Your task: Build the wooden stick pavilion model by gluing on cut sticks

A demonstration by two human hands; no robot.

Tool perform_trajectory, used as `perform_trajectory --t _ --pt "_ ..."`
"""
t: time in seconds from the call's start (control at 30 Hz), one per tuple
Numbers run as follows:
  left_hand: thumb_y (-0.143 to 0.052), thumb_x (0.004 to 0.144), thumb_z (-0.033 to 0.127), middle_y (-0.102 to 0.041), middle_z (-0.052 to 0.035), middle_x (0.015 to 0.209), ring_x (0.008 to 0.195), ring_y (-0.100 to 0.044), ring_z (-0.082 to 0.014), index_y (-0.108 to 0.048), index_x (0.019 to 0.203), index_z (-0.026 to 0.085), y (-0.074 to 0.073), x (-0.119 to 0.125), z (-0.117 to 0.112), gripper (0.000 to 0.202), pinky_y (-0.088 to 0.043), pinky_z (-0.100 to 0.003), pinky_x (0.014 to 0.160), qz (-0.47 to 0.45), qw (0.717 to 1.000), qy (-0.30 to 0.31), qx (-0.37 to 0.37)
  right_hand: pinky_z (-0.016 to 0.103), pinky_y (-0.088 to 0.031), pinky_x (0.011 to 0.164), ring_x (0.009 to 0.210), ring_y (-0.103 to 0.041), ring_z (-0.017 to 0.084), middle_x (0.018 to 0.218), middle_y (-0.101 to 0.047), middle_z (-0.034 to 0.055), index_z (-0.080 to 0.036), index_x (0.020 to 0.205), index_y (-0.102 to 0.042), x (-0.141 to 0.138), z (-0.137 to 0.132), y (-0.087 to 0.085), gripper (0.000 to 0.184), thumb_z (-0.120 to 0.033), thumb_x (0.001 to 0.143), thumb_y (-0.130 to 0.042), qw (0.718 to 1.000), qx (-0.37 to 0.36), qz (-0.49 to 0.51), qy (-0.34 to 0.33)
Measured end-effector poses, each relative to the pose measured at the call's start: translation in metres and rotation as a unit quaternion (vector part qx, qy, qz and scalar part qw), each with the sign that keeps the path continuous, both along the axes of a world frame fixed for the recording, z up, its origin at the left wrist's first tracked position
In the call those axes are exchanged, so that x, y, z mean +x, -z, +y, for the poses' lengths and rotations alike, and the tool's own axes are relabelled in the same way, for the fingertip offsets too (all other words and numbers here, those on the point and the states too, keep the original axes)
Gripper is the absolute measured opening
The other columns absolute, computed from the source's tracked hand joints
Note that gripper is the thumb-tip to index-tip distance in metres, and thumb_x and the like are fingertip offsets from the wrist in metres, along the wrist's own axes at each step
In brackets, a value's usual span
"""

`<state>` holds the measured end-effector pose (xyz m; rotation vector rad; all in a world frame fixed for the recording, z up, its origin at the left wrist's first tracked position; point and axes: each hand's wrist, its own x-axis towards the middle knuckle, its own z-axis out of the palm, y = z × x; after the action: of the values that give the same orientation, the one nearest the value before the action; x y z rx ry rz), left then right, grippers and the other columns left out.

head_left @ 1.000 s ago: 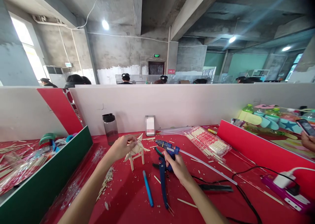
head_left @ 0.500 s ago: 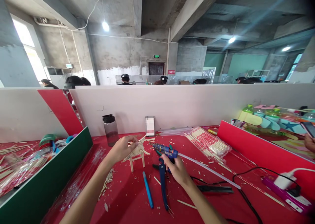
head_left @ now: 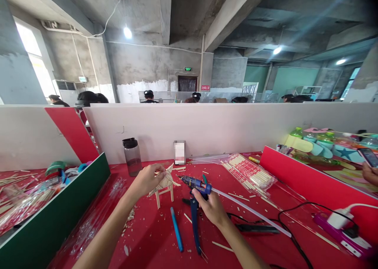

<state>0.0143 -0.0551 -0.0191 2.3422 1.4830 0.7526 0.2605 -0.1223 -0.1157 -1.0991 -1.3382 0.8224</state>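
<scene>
A small four-legged model of pale wooden sticks [head_left: 164, 185] stands on the red table, with pointed pieces at its top right. My left hand [head_left: 150, 179] is closed in a pinch at its top; the fingers hide the exact spot they grip. My right hand [head_left: 213, 209] is wrapped round the handle of a blue hot glue gun [head_left: 198, 184]. The gun's nozzle points left, close to the model's right side but apart from it. A long clear glue stick [head_left: 251, 210] trails from the gun's rear. Below lie a blue pen [head_left: 176, 229] and blue-handled cutters [head_left: 195, 225], partly behind my right hand.
A dark water bottle [head_left: 132, 157] and a propped phone [head_left: 180, 153] stand at the back. Bagged sticks [head_left: 251, 173] lie back right. A black cable runs near the purple power strip [head_left: 342, 237]. Green [head_left: 59, 206] and red [head_left: 313, 174] dividers flank the table. Another person's hand holds a phone far right.
The glue gun has shifted slightly left, its nozzle lower and nearer the model, and the glue stick's free end has dropped a little. My left hand stays at the model's top.
</scene>
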Motion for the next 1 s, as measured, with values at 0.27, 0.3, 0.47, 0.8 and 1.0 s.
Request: perform_trajectory --t 0.27,0.3,0.47,0.8,1.0 --pt "-0.050 0.088 0.044 -0.076 -0.0085 0.096 0.087 -0.068 -0.0264 -0.070 0.091 0.021 0.0005 0.0002 0.0004 0.031 -0.048 -0.032 0.076 -0.010 1.000 0.018 0.003 0.031 -0.045 0.064 0.069 -0.059 0.023 0.070 -0.066 0.0030 -0.022 0.086 -0.069 -0.0004 -0.0029 -0.0016 0.030 -0.051 0.090 -0.058 0.994 0.043 -0.100 -0.001" --pt "-0.050 0.088 0.044 -0.076 -0.0086 0.096 0.087 -0.068 -0.0263 -0.071 0.091 0.020 0.0002 0.0002 0.0003 0.031 -0.048 -0.032 0.076 -0.013 1.000 0.021 0.001 0.032 -0.046 0.066 0.071 -0.060 0.023 0.073 -0.067 0.0033 -0.022 0.087 -0.068 -0.0006 -0.0032 -0.0017 0.028 -0.049 0.090 -0.059 0.993 0.052 -0.106 0.000" --pt "-0.050 0.086 0.044 -0.076 -0.0086 0.095 0.088 -0.068 -0.0268 -0.070 0.090 0.021 -0.0013 -0.0003 -0.0004 0.031 -0.049 -0.032 0.076 -0.015 1.000 0.024 -0.002 0.033 -0.047 0.077 0.083 -0.062 0.024 0.086 -0.067 0.0043 -0.024 0.086 -0.065 -0.0023 -0.0048 -0.0033 0.019 -0.042 0.090 -0.061 0.985 0.108 -0.132 0.000" --pt "-0.050 0.086 0.043 -0.076 -0.0094 0.097 0.090 -0.068 -0.0273 -0.070 0.090 0.021 -0.0017 0.0001 -0.0018 0.030 -0.050 -0.034 0.078 -0.027 0.999 0.031 -0.010 0.031 -0.047 0.070 0.075 -0.059 0.022 0.080 -0.063 0.0031 -0.024 0.082 -0.061 -0.0046 -0.0055 -0.0043 0.018 -0.040 0.090 -0.061 0.985 0.115 -0.128 -0.012" --pt "-0.048 0.087 0.043 -0.075 -0.0090 0.096 0.087 -0.067 -0.0271 -0.068 0.090 0.021 -0.0048 -0.0007 -0.0041 0.030 -0.050 -0.034 0.079 -0.020 0.999 0.036 -0.014 0.031 -0.047 0.070 0.077 -0.059 0.022 0.080 -0.062 0.0037 -0.025 0.080 -0.062 -0.0050 -0.0061 -0.0068 0.020 -0.042 0.089 -0.061 0.982 0.130 -0.139 -0.004"
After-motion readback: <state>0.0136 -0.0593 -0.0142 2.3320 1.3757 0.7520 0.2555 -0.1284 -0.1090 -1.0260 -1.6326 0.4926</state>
